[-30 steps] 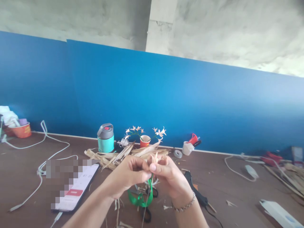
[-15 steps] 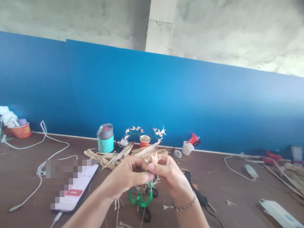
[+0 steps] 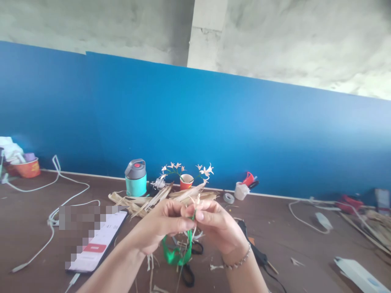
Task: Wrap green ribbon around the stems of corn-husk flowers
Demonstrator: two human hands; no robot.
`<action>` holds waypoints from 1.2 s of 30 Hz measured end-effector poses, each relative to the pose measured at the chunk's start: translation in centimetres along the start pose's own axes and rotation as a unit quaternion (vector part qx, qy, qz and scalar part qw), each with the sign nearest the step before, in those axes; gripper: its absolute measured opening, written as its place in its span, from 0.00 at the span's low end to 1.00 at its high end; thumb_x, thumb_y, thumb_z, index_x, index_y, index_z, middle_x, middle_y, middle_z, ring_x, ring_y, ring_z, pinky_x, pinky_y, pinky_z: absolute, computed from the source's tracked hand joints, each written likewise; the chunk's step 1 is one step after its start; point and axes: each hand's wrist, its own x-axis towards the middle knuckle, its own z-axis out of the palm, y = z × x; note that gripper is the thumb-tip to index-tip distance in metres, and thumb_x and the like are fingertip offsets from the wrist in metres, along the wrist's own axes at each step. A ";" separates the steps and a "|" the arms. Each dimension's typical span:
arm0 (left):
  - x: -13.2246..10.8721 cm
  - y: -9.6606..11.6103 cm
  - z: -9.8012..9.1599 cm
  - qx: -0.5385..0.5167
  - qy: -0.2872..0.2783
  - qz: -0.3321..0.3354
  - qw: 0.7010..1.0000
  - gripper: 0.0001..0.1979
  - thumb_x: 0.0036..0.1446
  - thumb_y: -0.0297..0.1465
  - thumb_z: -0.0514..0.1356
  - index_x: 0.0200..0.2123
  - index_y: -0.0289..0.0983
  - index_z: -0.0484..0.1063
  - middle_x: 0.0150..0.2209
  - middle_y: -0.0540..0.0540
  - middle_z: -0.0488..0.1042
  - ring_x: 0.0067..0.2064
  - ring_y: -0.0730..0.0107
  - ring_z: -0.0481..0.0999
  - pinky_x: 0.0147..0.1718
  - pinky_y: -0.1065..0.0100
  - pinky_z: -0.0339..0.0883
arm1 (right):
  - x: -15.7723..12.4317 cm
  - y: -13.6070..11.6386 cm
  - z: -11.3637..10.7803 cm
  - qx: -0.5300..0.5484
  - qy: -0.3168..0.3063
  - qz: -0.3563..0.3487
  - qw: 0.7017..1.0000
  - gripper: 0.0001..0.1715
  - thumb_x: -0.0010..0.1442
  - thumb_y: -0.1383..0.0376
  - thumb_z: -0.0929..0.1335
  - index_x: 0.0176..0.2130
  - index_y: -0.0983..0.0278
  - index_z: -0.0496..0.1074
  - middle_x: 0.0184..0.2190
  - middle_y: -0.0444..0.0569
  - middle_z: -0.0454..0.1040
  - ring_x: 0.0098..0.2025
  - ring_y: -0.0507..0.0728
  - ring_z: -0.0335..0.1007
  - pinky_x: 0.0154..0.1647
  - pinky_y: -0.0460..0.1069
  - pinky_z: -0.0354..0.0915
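Note:
Both of my hands meet in front of me above the table. A small pale flower (image 3: 198, 199), apparently of dried husk, pokes up between the fingertips. My right hand (image 3: 220, 223) pinches it near its base, where a bit of green shows. My left hand (image 3: 168, 221) is closed beside it, thumb and fingers on the green tape (image 3: 177, 257) that hangs in a loop below. Fingers hide much of the stem. Beneath the tape lie black-handled scissors (image 3: 188, 276), partly covered, among thin husk scraps.
Dried husks (image 3: 154, 202) lie behind my hands, before a paper cup (image 3: 186, 182) of finished-looking flowers. A teal flask (image 3: 136, 179), a tape roll (image 3: 228, 198) and a white cup (image 3: 241, 190) stand along the blue partition (image 3: 195, 122). A phone (image 3: 99, 244) lies left; a black tool (image 3: 256, 254) right.
The flower has turned more upright and slimmer in the fingertips, and green now shows at its base. The hanging tape has shifted slightly left. My hands stay almost in place.

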 end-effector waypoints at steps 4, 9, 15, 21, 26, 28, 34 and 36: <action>0.0 0.0 0.1 -0.006 0.003 -0.005 1.000 0.08 0.42 0.32 0.64 0.22 0.35 0.69 0.19 0.55 0.60 0.21 0.80 0.49 0.20 0.71 0.39 | 0.0 0.1 0.1 0.023 0.012 -0.005 1.000 0.02 0.46 0.66 0.73 0.24 0.63 0.76 0.26 0.45 0.73 0.31 0.52 0.65 0.34 0.49 0.59; 0.1 -0.4 -0.1 -0.030 -0.003 -0.014 0.999 0.07 0.43 0.32 0.63 0.20 0.35 0.68 0.18 0.55 0.61 0.20 0.81 0.50 0.19 0.72 0.39 | -0.1 -0.2 0.6 0.013 0.019 -0.018 1.000 0.05 0.46 0.65 0.73 0.24 0.65 0.75 0.22 0.43 0.69 0.25 0.50 0.61 0.30 0.48 0.57; 0.2 -0.7 -0.2 -0.052 -0.005 -0.005 0.999 0.03 0.41 0.27 0.61 0.19 0.35 0.69 0.19 0.54 0.66 0.19 0.82 0.52 0.18 0.73 0.41 | -0.2 -0.3 0.8 0.008 0.010 -0.017 1.000 0.07 0.46 0.63 0.73 0.23 0.65 0.75 0.17 0.41 0.65 0.23 0.50 0.58 0.28 0.47 0.55; 0.0 -0.5 0.2 -0.071 -0.015 0.009 0.997 0.02 0.39 0.25 0.61 0.19 0.35 0.71 0.20 0.52 0.70 0.19 0.81 0.59 0.18 0.74 0.46 | -0.4 -0.2 1.0 0.013 0.002 -0.028 1.000 0.04 0.47 0.66 0.73 0.23 0.64 0.76 0.20 0.41 0.66 0.23 0.49 0.58 0.27 0.47 0.54; -0.1 -0.6 0.2 -0.044 -0.020 0.028 0.998 0.03 0.41 0.27 0.63 0.19 0.35 0.71 0.23 0.51 0.70 0.24 0.79 0.62 0.23 0.73 0.53 | -0.5 -0.2 1.3 0.015 0.004 -0.035 0.999 0.04 0.47 0.67 0.73 0.22 0.63 0.76 0.21 0.42 0.67 0.24 0.49 0.57 0.27 0.47 0.53; -0.1 -0.4 0.2 -0.025 -0.014 0.030 0.999 0.04 0.42 0.27 0.62 0.20 0.35 0.70 0.20 0.53 0.66 0.23 0.80 0.59 0.22 0.73 0.51 | -0.5 -0.2 1.4 0.017 0.015 -0.038 0.999 0.04 0.47 0.67 0.73 0.22 0.63 0.76 0.22 0.42 0.67 0.25 0.49 0.57 0.28 0.47 0.53; -0.1 0.4 0.7 0.014 0.005 0.044 0.999 0.08 0.45 0.28 0.60 0.18 0.35 0.65 0.17 0.57 0.56 0.20 0.81 0.51 0.20 0.73 0.44 | -0.5 -0.3 1.4 0.005 0.050 -0.031 0.998 0.06 0.47 0.66 0.73 0.23 0.66 0.74 0.25 0.44 0.70 0.28 0.50 0.60 0.30 0.47 0.55; -0.3 0.5 0.9 0.033 0.023 0.045 0.998 0.07 0.44 0.28 0.59 0.18 0.35 0.65 0.17 0.57 0.56 0.20 0.81 0.51 0.19 0.73 0.44 | -0.5 -0.4 1.3 -0.006 0.056 -0.028 0.998 0.07 0.46 0.66 0.73 0.22 0.67 0.73 0.24 0.44 0.69 0.27 0.49 0.59 0.29 0.46 0.54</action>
